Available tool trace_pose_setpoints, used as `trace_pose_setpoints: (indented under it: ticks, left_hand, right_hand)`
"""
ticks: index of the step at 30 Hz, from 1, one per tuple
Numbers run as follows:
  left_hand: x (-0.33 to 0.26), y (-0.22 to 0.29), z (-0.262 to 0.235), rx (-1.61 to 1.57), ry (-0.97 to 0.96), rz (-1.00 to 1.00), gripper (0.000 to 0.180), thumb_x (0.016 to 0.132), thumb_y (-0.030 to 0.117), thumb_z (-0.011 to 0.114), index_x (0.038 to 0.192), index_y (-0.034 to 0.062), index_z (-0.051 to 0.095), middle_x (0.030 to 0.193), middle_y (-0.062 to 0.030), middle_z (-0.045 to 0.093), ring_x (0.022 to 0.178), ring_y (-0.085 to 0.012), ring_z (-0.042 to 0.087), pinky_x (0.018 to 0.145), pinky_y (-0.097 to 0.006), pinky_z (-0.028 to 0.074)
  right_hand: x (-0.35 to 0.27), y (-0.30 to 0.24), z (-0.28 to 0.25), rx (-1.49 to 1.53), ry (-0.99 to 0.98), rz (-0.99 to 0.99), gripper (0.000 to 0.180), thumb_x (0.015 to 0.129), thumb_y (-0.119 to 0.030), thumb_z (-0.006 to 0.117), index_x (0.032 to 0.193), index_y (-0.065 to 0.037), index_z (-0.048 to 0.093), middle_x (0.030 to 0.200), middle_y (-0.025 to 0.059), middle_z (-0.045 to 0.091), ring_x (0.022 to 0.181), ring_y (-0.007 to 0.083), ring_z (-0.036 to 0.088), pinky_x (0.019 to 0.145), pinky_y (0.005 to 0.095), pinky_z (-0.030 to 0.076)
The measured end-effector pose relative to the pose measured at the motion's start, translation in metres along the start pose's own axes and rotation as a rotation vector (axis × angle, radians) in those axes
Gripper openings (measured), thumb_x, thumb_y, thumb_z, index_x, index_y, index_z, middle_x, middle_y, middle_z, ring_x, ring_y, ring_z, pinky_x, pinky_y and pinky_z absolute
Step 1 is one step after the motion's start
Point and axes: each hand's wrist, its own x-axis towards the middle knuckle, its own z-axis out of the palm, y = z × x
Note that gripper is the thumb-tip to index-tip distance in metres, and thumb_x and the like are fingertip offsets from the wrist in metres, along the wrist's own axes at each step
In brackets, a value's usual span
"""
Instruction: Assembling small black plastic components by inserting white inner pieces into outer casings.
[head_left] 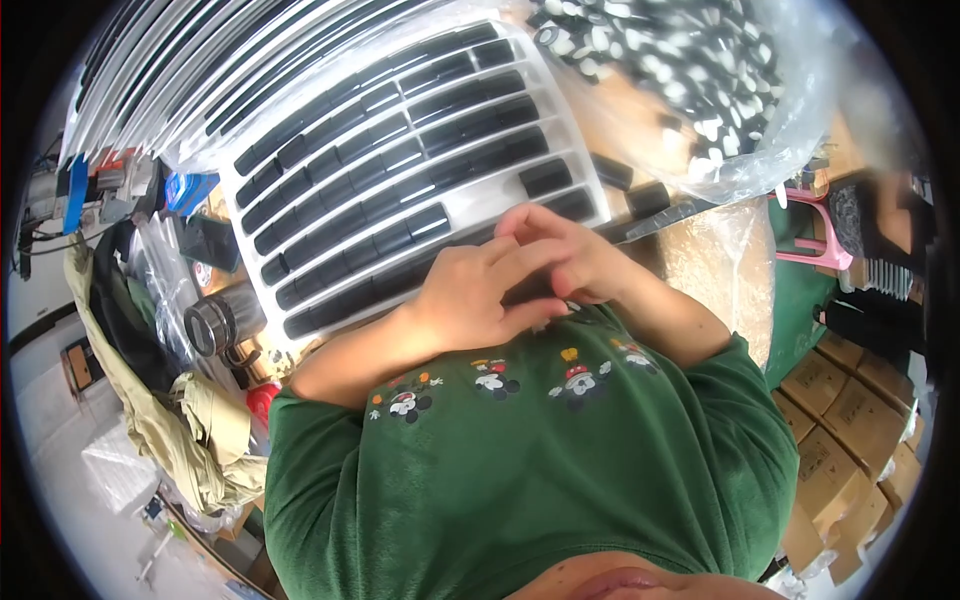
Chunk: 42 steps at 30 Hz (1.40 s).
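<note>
My left hand (470, 293) and my right hand (582, 262) meet in front of my chest, over the near edge of a white tray (482, 203). The fingers of both are bent and drawn together, their tips touching or overlapping. A dark patch shows between the left thumb and fingers; whether it is a held piece I cannot make out. Rows of glossy black, short block-like pieces (400, 235) fill most of the tray's slots. Two loose black pieces (648, 199) lie just beyond the tray's right side, close to my right hand.
An open clear plastic bag (800, 120) of small black-and-white pieces lies at the far right. Stacked white trays (200, 75) stand at the far left. A lidded jar (212, 325) and beige cloth (150, 400) are at left; cardboard boxes (850, 420) and a pink stool (825, 235) at right.
</note>
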Motion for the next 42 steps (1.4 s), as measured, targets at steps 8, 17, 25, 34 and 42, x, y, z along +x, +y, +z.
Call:
trace_pose_setpoints:
  ticks: [8, 17, 25, 34, 42]
  left_hand:
    - [0.007, -0.057, 0.019, 0.243, 0.084, -0.102, 0.049, 0.077, 0.029, 0.071, 0.119, 0.0090, 0.054, 0.106, -0.0137, 0.059, 0.096, -0.0346, 0.056, 0.083, -0.041, 0.044]
    - [-0.031, -0.066, -0.030, 0.498, 0.053, -0.450, 0.028, 0.071, 0.013, 0.074, 0.095, 0.0040, 0.061, 0.097, -0.0125, 0.056, 0.093, -0.0325, 0.054, 0.083, -0.041, 0.043]
    - [-0.040, -0.066, -0.026, 0.468, 0.055, -0.455, 0.028, 0.071, 0.007, 0.072, 0.094, 0.0022, 0.058, 0.099, -0.0144, 0.055, 0.098, -0.0339, 0.052, 0.085, -0.041, 0.043]
    - [-0.040, -0.067, -0.034, 0.496, -0.067, -0.295, 0.030, 0.074, 0.012, 0.072, 0.102, 0.0138, 0.059, 0.103, -0.0091, 0.050, 0.101, -0.0287, 0.048, 0.082, -0.040, 0.040]
    - [-0.041, -0.066, -0.014, 0.226, 0.477, -0.197, 0.050, 0.067, 0.008, 0.081, 0.106, 0.0043, 0.050, 0.102, -0.0130, 0.057, 0.086, -0.0231, 0.060, 0.073, -0.031, 0.050]
  right_hand:
    - [-0.018, -0.056, -0.082, -1.408, 1.055, -0.447, 0.018, 0.084, -0.010, 0.059, 0.100, -0.005, 0.063, 0.088, 0.0137, 0.063, 0.083, 0.0208, 0.063, 0.071, 0.0313, 0.049]
    - [-0.050, -0.099, -0.145, -1.791, 1.328, -0.090, 0.027, 0.076, -0.016, 0.061, 0.100, -0.004, 0.063, 0.104, 0.0190, 0.060, 0.103, 0.0333, 0.057, 0.086, 0.0385, 0.046]
    - [-0.042, -0.072, -0.098, -1.126, 1.187, -0.531, 0.010, 0.080, -0.009, 0.070, 0.086, -0.003, 0.064, 0.077, 0.0028, 0.065, 0.070, 0.0092, 0.060, 0.064, 0.0234, 0.046]
    - [0.062, 0.002, -0.046, -1.000, 0.418, -0.424, 0.018, 0.085, 0.000, 0.062, 0.101, -0.003, 0.052, 0.100, 0.0044, 0.059, 0.092, 0.0125, 0.058, 0.080, 0.0241, 0.047]
    - [0.053, 0.004, 0.002, -0.561, 0.535, -0.591, 0.040, 0.079, -0.002, 0.070, 0.116, -0.003, 0.054, 0.096, 0.0073, 0.061, 0.088, 0.0130, 0.060, 0.079, 0.0257, 0.049]
